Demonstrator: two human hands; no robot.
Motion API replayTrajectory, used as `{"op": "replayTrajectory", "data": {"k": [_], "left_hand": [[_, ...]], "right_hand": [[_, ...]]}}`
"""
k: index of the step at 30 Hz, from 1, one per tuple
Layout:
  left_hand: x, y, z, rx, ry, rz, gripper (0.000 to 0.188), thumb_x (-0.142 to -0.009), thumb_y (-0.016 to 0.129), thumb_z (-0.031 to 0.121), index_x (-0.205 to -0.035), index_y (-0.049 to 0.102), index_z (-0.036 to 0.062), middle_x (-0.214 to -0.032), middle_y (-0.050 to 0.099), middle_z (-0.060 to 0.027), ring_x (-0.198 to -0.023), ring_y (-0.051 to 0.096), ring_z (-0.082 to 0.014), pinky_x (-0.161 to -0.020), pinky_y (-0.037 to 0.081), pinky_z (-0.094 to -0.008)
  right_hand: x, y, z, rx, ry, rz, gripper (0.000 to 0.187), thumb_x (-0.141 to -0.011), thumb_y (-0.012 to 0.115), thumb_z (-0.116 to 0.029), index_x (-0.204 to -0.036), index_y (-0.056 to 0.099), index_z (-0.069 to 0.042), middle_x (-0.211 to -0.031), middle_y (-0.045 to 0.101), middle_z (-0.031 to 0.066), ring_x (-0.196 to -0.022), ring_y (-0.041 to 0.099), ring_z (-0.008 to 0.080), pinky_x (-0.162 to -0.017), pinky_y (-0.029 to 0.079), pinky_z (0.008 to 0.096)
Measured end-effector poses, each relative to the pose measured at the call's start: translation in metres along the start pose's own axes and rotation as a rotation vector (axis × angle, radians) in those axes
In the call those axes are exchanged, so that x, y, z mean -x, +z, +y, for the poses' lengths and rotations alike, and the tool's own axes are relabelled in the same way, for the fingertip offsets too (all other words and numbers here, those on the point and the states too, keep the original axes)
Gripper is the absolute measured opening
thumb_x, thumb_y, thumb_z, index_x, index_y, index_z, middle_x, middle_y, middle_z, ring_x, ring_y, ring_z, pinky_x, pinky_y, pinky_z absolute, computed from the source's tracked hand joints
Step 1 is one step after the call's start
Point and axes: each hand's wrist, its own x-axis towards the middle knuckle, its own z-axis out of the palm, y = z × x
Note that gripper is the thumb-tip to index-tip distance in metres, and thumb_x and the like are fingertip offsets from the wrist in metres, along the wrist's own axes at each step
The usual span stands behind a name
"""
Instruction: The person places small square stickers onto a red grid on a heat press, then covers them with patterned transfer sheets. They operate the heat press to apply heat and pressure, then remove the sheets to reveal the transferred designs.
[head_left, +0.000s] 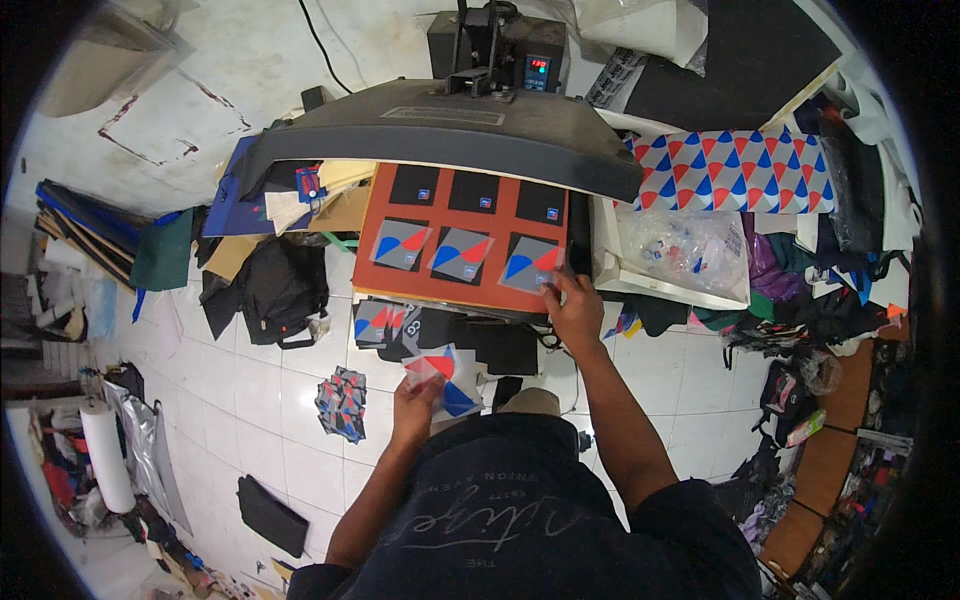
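My left hand grips a small stack of clear transfer films printed in red, blue and grey, low in front of my body. At the heat press, the fingers of my right hand close on the edge of a transfer film, which lies slightly askew over the black fabric square at the lower right. Two more films lie over the other front squares. Behind them, a row of black squares with small logos sits on the reddish-brown bed. The press's dark upper plate is raised over the bed's back edge.
Black pieces and printed patches lie just below the bed. A pile of patterned patches is on the tiled floor. Right of the press stands a white tray with plastic bags, beside a patterned sheet. A black bag lies left.
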Motion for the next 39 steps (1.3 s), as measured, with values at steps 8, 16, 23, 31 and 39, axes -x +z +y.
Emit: {"op": "replayTrajectory", "data": {"k": [8, 16, 23, 31, 39], "left_hand": [[0.004, 0.009, 0.008, 0.001, -0.044, 0.045, 0.023, -0.086, 0.066, 0.010, -0.107, 0.063, 0.0010, -0.097, 0.067, -0.0074, -0.088, 0.062, -0.0155, -0.081, 0.048, -0.0297], [0.001, 0.008, 0.004, 0.000, -0.027, 0.026, 0.023, -0.087, 0.066, 0.011, -0.107, 0.062, 0.0009, -0.096, 0.067, -0.0068, -0.088, 0.061, -0.0156, -0.080, 0.048, -0.0293], [0.006, 0.015, 0.015, -0.030, -0.022, 0.015, 0.023, -0.087, 0.065, 0.011, -0.107, 0.061, 0.0017, -0.096, 0.067, -0.0059, -0.086, 0.061, -0.0152, -0.079, 0.048, -0.0290], [0.014, 0.013, 0.007, -0.004, -0.031, 0.026, 0.021, -0.086, 0.066, 0.011, -0.105, 0.061, 0.0022, -0.091, 0.065, -0.0046, -0.081, 0.060, -0.0143, -0.076, 0.048, -0.0290], [0.007, 0.013, 0.008, -0.002, -0.035, 0.042, 0.023, -0.086, 0.068, 0.013, -0.104, 0.060, 0.0012, -0.091, 0.065, -0.0055, -0.081, 0.060, -0.0145, -0.075, 0.049, -0.0294]], "right_hand": [[0.000, 0.005, 0.007, 0.022, -0.004, -0.004, 0.034, -0.078, 0.072, -0.025, -0.106, 0.067, -0.007, -0.091, 0.059, 0.0135, -0.081, 0.063, 0.0307, -0.070, 0.050, 0.0442], [0.000, 0.005, 0.008, 0.004, -0.020, -0.008, 0.036, -0.078, 0.072, -0.026, -0.108, 0.066, -0.006, -0.091, 0.059, 0.0137, -0.082, 0.063, 0.0308, -0.070, 0.050, 0.0443], [-0.001, 0.001, 0.004, 0.016, -0.016, -0.008, 0.037, -0.076, 0.072, -0.025, -0.107, 0.065, -0.006, -0.091, 0.060, 0.0141, -0.083, 0.063, 0.0327, -0.070, 0.049, 0.0462], [0.007, 0.003, 0.006, 0.062, -0.034, 0.010, 0.036, -0.077, 0.072, -0.026, -0.106, 0.066, -0.008, -0.092, 0.060, 0.0146, -0.083, 0.063, 0.0336, -0.072, 0.049, 0.0465], [-0.002, 0.005, 0.006, 0.045, -0.004, -0.029, 0.037, -0.077, 0.072, -0.027, -0.108, 0.065, -0.008, -0.091, 0.059, 0.0143, -0.085, 0.062, 0.0327, -0.072, 0.048, 0.0460]]}}
